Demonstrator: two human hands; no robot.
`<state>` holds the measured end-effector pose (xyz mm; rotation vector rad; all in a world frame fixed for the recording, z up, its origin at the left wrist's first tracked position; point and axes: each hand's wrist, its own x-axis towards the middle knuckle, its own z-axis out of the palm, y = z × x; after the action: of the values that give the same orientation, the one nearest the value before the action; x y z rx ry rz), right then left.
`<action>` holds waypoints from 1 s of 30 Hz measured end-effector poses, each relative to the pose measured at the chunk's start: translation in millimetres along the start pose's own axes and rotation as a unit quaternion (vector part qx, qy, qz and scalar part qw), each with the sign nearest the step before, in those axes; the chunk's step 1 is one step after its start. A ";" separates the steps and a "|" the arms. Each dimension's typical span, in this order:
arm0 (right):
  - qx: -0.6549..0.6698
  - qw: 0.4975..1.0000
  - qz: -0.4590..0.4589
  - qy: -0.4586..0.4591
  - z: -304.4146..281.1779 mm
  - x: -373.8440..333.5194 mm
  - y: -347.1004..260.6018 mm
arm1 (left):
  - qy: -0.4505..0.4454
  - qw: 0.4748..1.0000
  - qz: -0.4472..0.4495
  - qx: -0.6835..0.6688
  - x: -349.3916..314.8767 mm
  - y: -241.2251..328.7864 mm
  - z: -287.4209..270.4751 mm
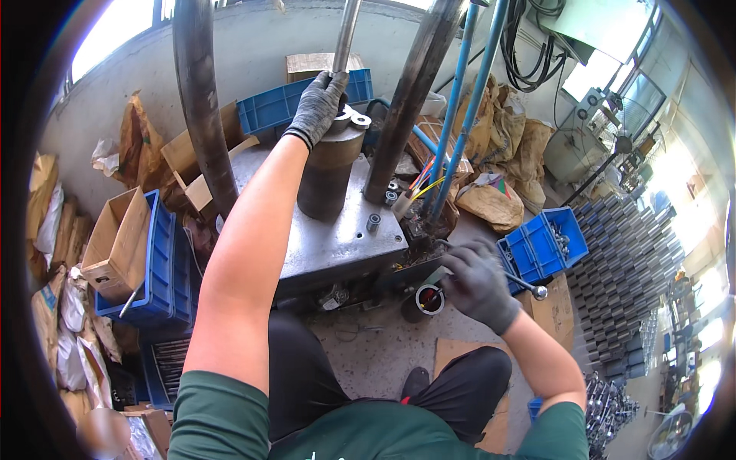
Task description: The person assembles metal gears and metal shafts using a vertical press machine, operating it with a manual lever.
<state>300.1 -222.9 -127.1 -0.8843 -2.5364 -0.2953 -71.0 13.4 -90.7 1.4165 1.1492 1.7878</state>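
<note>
My left hand [317,106], in a grey glove, reaches forward with its fingers closed around the lower end of an upright metal rod [347,34]. Below it stands a thick dark steel cylinder [331,180] on the machine's flat metal bed [307,249]. A shiny metal piece with a ring-shaped end [359,120] rests on top of the cylinder, partly hidden by the glove. My right hand [479,284], also gloved, is blurred beside a round can [415,309] with dark contents. A lever with a ball end [540,293] runs behind that hand; whether the fingers hold anything is unclear.
Dark steel columns [201,100] [410,100] rise from the bed. Small metal sleeves [373,222] stand at its right. Blue crates with cartons [146,257] sit left, and blue bins of metal parts [548,241] right. Beyond those are stacked dark tubes [621,261].
</note>
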 end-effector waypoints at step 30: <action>0.260 0.911 0.207 0.245 178.8 153.6 46.5 | -0.017 0.995 0.029 0.099 -2.5 2.3 -0.4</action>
<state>162.6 -44.4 -210.5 -0.9507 -1.7738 0.2588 -70.6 10.2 -89.8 1.6017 1.3093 1.7213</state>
